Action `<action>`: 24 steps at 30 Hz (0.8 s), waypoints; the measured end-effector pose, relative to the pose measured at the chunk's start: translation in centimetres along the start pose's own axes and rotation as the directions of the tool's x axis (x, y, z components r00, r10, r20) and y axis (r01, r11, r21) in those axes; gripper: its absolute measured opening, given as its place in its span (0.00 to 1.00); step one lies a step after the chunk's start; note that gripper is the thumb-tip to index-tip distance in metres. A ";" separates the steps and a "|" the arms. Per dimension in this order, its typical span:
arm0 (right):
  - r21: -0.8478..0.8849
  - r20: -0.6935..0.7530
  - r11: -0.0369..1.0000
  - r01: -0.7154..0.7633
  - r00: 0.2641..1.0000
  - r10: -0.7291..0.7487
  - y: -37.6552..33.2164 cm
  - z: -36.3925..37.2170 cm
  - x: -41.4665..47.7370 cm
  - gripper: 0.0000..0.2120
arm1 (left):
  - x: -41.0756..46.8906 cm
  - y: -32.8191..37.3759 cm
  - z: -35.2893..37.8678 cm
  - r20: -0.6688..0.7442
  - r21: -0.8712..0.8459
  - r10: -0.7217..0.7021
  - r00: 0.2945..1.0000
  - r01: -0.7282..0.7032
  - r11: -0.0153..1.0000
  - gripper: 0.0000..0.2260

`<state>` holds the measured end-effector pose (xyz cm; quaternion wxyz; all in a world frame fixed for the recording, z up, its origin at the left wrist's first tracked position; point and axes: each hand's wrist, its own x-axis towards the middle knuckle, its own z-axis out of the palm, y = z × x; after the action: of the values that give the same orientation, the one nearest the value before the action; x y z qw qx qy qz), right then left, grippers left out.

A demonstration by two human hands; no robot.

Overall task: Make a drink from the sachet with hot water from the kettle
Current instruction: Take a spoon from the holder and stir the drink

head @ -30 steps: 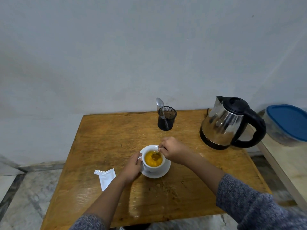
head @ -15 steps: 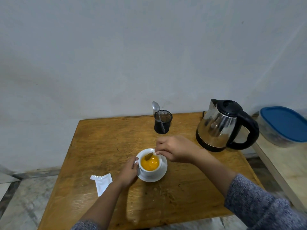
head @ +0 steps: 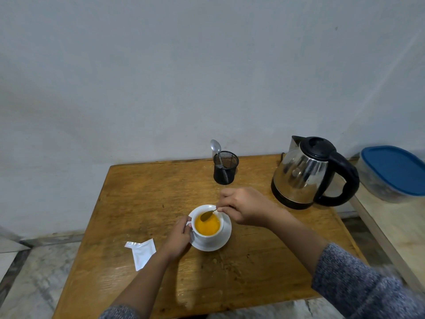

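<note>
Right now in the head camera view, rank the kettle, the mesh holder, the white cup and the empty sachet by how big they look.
1. Kettle, clearly largest.
2. Sachet and white cup look about alike; the left hand hides part of the cup, so I won't rank them.
3. Mesh holder looks smallest, but it stands farther back.

A plain home corner: a wooden bench (head: 142, 203) against a bare wall (head: 161, 77), an electric kettle (head: 301, 178), marble floor (head: 30, 279) at lower left.

Mesh holder (head: 225, 168) with spare spoon (head: 216, 147); blue-lidded container (head: 393, 172) on side counter (head: 400, 233).
</note>
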<state>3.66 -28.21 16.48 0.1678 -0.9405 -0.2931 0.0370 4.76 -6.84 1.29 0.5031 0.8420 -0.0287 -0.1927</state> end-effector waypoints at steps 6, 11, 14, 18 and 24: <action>0.567 -0.056 0.730 -0.380 0.867 0.494 2.0 1.7 -1.3 0.08 | 0.0 0.3 -0.1 -0.003 0.000 0.027 1.000 -0.027 1.000 0.09; 0.906 0.009 0.234 -0.352 0.571 0.821 5.5 3.1 -3.9 0.06 | 0.0 0.0 0.0 -0.006 -0.012 0.013 1.000 -0.013 1.000 0.07; 0.971 0.136 -0.052 -0.232 0.364 0.922 6.9 4.6 -5.0 0.07 | 0.1 -0.2 0.1 -0.022 -0.014 0.019 1.000 -0.019 1.000 0.07; 0.930 0.319 -0.248 -0.270 0.261 0.911 7.4 7.9 -6.2 0.08 | 0.3 -0.6 0.3 -0.026 -0.014 0.015 1.000 -0.015 1.000 0.07; 0.840 0.359 -0.277 -0.467 0.095 0.929 6.1 12.2 -5.5 0.05 | 0.1 -0.7 0.6 -0.057 -0.021 0.004 0.998 -0.005 1.000 0.08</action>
<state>0.41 -32.45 2.81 0.6001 -0.6316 0.4884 0.0492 4.57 -6.98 0.39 0.5129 0.8418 -0.0142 -0.1679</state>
